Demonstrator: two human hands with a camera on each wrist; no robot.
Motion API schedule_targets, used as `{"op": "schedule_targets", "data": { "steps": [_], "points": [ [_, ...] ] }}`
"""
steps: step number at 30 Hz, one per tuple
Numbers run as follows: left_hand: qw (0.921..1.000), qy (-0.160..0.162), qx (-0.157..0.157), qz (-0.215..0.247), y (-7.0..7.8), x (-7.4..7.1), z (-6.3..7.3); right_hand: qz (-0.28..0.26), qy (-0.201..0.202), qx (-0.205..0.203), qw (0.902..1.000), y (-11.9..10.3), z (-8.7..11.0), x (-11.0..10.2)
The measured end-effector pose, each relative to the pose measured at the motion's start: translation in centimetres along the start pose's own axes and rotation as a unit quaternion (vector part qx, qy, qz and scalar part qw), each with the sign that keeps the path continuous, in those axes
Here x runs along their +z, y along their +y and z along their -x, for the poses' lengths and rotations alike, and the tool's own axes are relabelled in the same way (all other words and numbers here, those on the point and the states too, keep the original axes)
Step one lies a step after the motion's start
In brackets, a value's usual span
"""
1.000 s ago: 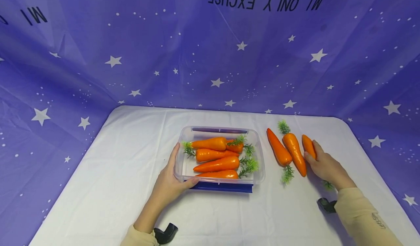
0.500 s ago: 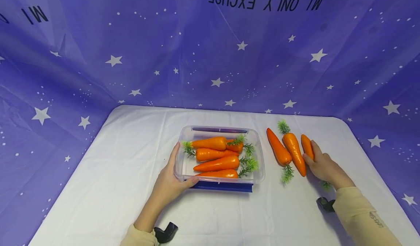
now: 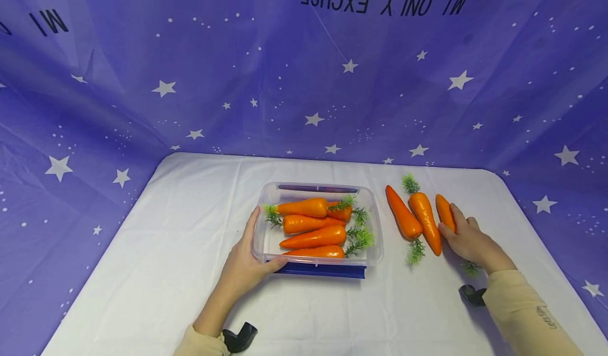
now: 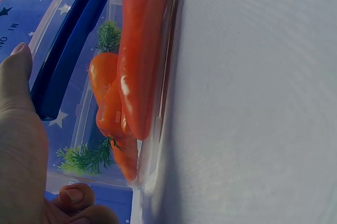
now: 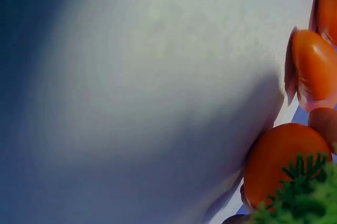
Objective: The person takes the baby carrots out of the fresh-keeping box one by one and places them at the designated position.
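My left hand (image 3: pixel 244 263) grips the near left corner of a clear plastic food container (image 3: pixel 378 240), thumb along the front rim and fingers down the left side. In it lie several orange carrots (image 3: pixel 313 237) with green tops. The left wrist view shows the thumb beside the container's blue clip (image 4: pixel 68 50) and curled fingertips at its end. On the right, my right hand (image 3: pixel 475 245) holds the rightmost carrot (image 3: pixel 445 212) between thumb and fingers, its green top (image 3: pixel 471 268) showing below the palm. In the right wrist view, that carrot's thick end (image 5: pixel 279 161) is between the fingers.
Two more carrots lie between the container and the right hand: a left one (image 3: pixel 402 213) with its top toward me, and a middle one (image 3: pixel 426 224) with its top away. A white cloth (image 3: pixel 199 203) covers the table. Purple star-printed fabric (image 3: pixel 285 81) hangs behind.
Over the last second the right hand and its carrot have shifted very slightly left. The left hand and the container have stayed in place.
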State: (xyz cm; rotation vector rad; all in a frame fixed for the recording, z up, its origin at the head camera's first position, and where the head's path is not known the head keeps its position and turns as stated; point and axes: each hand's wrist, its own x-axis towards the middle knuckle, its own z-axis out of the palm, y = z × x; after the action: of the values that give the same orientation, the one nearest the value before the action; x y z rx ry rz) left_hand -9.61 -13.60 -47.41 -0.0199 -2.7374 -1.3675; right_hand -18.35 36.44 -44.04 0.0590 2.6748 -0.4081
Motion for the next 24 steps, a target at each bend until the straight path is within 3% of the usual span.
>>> {"op": "schedule_targets", "data": {
  "steps": [6,13,19,24],
  "points": [
    [1.0000,0.000,-0.001,0.001,0.0,0.0,0.0,0.026,0.010,0.007,0.9996,-0.1,0.4,-0.5],
    [1.0000,0.000,-0.001,0.000,-0.1,0.0,0.0,0.055,0.098,0.011,0.9936,-1.6,1.4,-1.2],
    [1.0000,0.000,0.002,-0.001,-0.1,0.0,-0.1,0.043,0.178,-0.047,0.9819,-5.4,3.1,-2.1],
    [1.0000,0.000,0.002,-0.001,-0.1,0.0,0.0,0.039,0.236,-0.104,0.9654,-8.9,4.5,-2.3]
  ]
}}
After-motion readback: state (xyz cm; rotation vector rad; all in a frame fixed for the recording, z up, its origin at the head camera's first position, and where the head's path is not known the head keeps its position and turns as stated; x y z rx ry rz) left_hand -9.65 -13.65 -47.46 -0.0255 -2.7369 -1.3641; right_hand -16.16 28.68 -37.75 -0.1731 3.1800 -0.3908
